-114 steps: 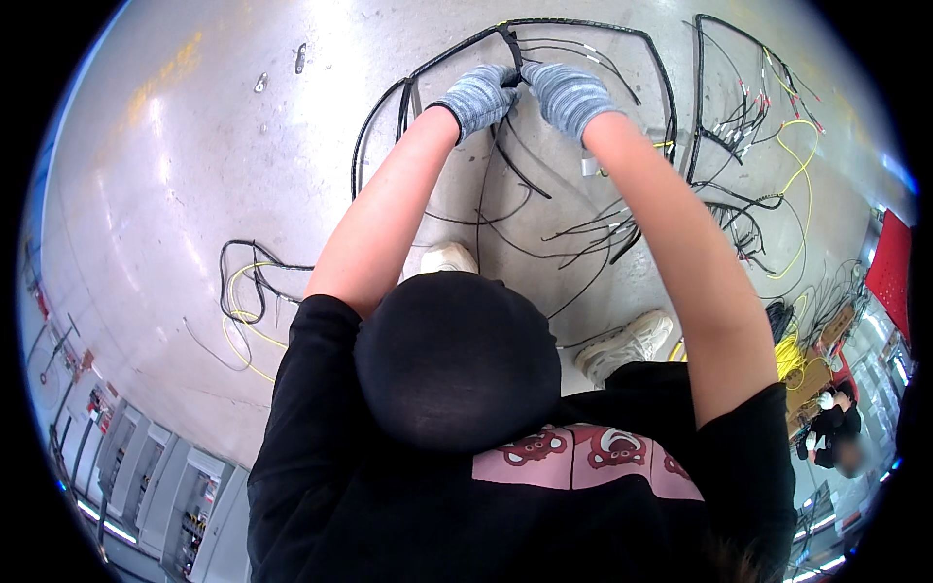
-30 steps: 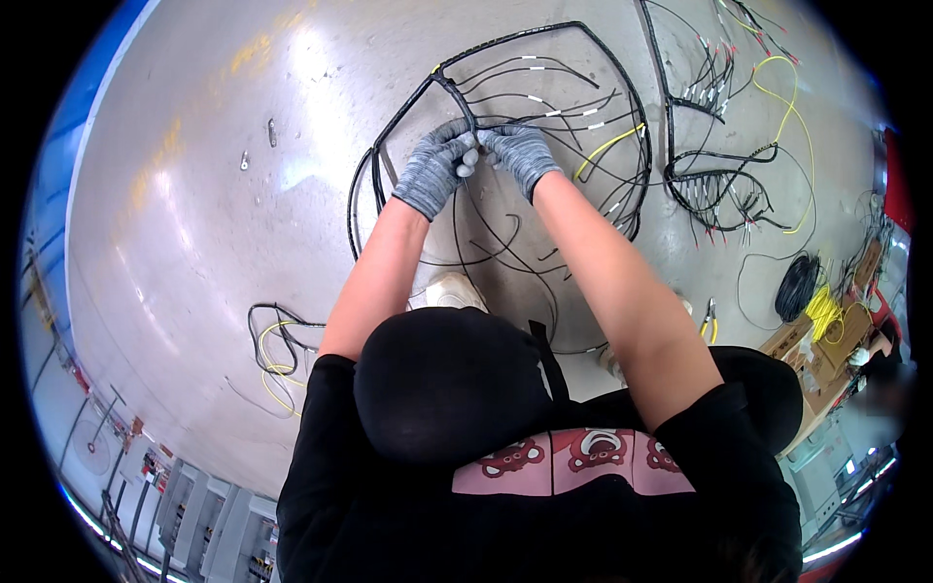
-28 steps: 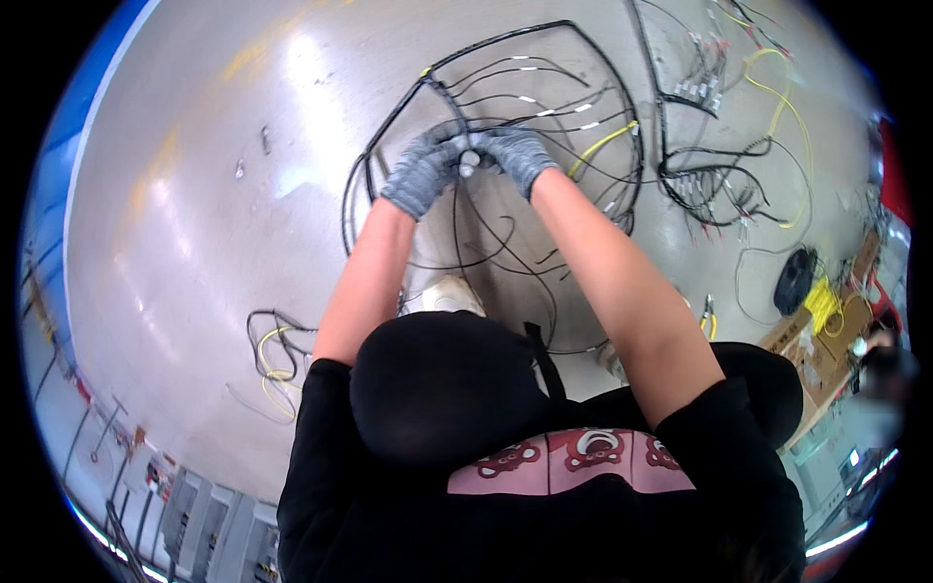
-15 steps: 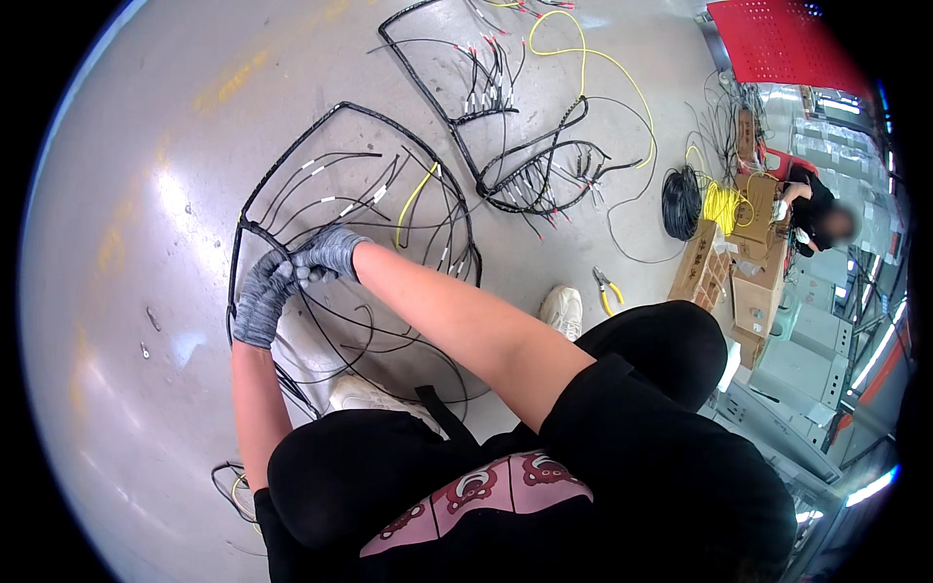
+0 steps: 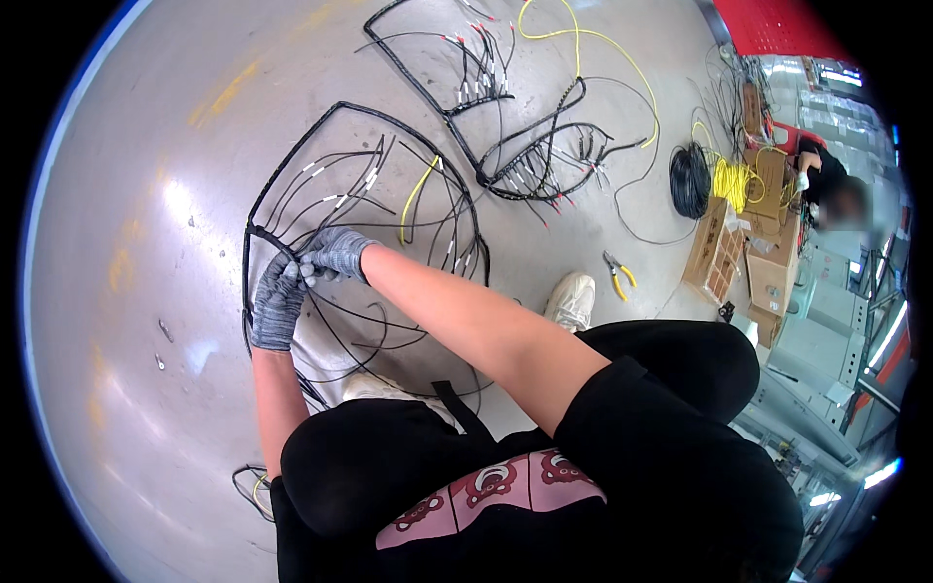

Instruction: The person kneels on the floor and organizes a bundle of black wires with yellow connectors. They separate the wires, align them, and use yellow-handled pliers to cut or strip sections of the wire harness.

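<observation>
A black wrapped wire harness [image 5: 340, 106] lies in a large loop on the floor ahead of me. Thin black wires with white sleeves fan out inside it, along with a short yellow wire [image 5: 416, 199]. In grey knit gloves, my left hand [image 5: 279, 303] and my right hand [image 5: 336, 255] meet at a side branch [image 5: 273, 238] on the loop's left. Both have their fingers closed around this branch, close together. The gloves hide the exact spot being pinched. Loose wires trail from under the hands toward my shoes.
A second black harness [image 5: 413, 80] with red-tipped wires lies farther off. Yellow-handled pliers [image 5: 619, 277] rest right of my shoe [image 5: 570, 301]. A black cable coil [image 5: 689, 185], a yellow coil [image 5: 731, 185] and cardboard boxes [image 5: 773, 272] are at right, near another person [image 5: 826, 180].
The whole view has shifted slightly, so the floor things at right appear farther right. Both hands stay closed at the same branch, with only small finger movement.
</observation>
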`<state>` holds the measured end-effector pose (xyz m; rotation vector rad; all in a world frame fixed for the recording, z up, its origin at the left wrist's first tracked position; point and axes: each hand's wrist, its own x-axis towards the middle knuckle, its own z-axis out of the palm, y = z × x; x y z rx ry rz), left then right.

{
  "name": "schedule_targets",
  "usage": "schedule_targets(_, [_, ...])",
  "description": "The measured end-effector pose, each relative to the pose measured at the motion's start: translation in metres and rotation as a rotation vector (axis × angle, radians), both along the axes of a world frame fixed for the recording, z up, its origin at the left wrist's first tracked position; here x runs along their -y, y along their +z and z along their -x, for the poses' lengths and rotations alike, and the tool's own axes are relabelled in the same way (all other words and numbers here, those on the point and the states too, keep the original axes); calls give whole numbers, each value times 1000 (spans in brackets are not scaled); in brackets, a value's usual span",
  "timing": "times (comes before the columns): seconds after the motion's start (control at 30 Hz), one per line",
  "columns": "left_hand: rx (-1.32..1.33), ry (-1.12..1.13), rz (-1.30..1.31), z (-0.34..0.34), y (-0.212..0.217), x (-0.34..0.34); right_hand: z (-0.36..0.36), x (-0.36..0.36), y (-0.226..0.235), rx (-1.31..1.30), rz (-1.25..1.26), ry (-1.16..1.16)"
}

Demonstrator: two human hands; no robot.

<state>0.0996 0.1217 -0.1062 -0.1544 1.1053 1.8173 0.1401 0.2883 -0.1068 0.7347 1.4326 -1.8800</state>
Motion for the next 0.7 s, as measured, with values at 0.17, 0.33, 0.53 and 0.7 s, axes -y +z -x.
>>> schedule_targets(0.17, [6,-22,-33,2,9,-1,1,3,8,6,-2,33])
schedule_targets(0.33, [0,13,33,-3,22,-6,-1,5,8,49,-28,-30])
schedule_targets(0.53, [-36,-18,43,-3,30,-8,1,6,0,38,-42,41])
schedule_targets(0.7, [-33,-18,37,-3,32,-12,-2,10,-10,-27,41,-78])
